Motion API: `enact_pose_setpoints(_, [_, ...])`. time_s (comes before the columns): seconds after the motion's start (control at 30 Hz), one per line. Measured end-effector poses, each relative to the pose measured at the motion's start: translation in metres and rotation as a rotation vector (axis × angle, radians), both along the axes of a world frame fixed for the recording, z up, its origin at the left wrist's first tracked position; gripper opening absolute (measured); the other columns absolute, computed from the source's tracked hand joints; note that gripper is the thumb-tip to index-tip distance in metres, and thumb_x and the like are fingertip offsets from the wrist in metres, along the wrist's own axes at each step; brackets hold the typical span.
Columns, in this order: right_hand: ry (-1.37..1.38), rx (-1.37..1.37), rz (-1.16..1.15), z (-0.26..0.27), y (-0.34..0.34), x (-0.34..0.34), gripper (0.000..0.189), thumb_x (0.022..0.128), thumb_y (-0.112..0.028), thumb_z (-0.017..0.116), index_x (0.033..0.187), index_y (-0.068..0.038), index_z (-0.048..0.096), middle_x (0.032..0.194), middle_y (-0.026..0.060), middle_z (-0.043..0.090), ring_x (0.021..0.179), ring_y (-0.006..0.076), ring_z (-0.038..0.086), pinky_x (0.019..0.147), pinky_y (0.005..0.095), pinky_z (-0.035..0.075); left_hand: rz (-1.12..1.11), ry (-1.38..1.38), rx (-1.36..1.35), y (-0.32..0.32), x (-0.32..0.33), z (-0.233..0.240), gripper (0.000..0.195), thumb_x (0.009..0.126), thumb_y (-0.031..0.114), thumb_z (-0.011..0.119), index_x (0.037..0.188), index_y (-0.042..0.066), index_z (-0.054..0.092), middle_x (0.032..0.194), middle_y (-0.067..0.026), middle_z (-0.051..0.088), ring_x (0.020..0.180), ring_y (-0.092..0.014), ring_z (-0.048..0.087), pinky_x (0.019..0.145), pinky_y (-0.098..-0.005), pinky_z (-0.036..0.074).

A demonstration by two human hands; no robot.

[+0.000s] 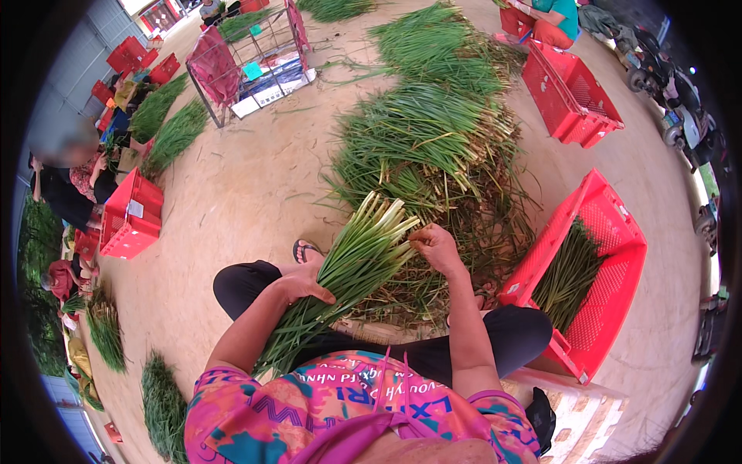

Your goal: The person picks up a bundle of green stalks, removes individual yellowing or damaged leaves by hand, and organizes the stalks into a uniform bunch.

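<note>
A thick bundle of green leafy stalks with pale cut ends, like garlic chives [359,249], lies slantwise over my lap, pale ends pointing up and away. My left hand [304,284] is wrapped around its lower middle, the thumb across the leaves. At the pale ends on the right, my right hand [432,246] has its fingertips pinched together; whether they hold a stalk end is too small to tell. Just beyond the bundle rises a large heap of the same stalks [429,133], with brown, dry leaf litter [481,232] along its right side.
To my right stands a red plastic crate [626,272] with stalks inside; another red crate [571,98] is farther off. A metal-framed cart [255,69] stands ahead left. Co-workers sit at left [75,174] and at top right [545,20]. Motorcycles [690,127] line the right edge.
</note>
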State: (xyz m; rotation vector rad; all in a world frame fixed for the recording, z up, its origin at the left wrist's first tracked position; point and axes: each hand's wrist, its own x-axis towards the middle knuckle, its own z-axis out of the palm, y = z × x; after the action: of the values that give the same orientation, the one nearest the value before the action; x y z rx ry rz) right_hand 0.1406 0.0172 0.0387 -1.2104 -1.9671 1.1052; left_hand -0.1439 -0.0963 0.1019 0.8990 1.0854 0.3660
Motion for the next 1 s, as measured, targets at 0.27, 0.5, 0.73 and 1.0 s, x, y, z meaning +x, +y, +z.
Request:
enact_pose_setpoints(0.27, [0.169,0.001,0.134,0.014,-0.013,-0.016,0.006,0.074,-0.005,0.055,0.076,-0.001,0.059,0.072,0.0041,0.055,0.065,0.0134,0.053,0.058,0.0245,0.043,-0.003,0.049,0.048,0.001,-0.004,-0.013,0.073,0.053,0.002,0.07,0.118,0.001,0.038,0.108,-0.0086,0.051,0.101,-0.018,0.045,0.087,-0.0293,0.034])
enact_pose_setpoints(0.5, [0.676,-0.743,0.283,0.062,-0.023,-0.015,0.009,0.076,-0.009,0.057,0.077,-0.001,0.06,0.068,0.0008,0.058,0.054,0.007,0.051,0.049,0.0197,0.041,0.001,0.096,0.075,0.0,-0.005,-0.022,0.071,0.052,-0.001,0.07,0.116,0.001,0.04,0.106,-0.008,0.051,0.099,-0.018,0.045,0.085,-0.0291,0.036])
enact_pose_setpoints(0.73, [-0.045,0.093,0.037,0.033,-0.05,-0.061,0.025,0.066,-0.022,0.065,0.071,0.0,0.056,0.067,0.011,0.052,0.06,0.0229,0.051,0.056,0.0323,0.042,0.07,0.067,-0.008,-0.001,-0.002,-0.02,0.066,0.055,-0.001,0.068,0.115,0.001,0.041,0.102,-0.0082,0.053,0.095,-0.018,0.048,0.083,-0.0292,0.038])
enact_pose_setpoints(1.0, [0.619,-0.709,0.48,0.06,-0.056,-0.061,0.01,0.068,-0.006,0.062,0.065,0.0,0.055,0.06,0.0008,0.051,0.049,0.0085,0.042,0.044,0.0212,0.032,0.054,-0.022,-0.04,0.002,-0.01,-0.027,0.063,0.056,0.006,0.069,0.113,0.001,0.043,0.103,-0.0085,0.052,0.094,-0.018,0.048,0.082,-0.0292,0.039])
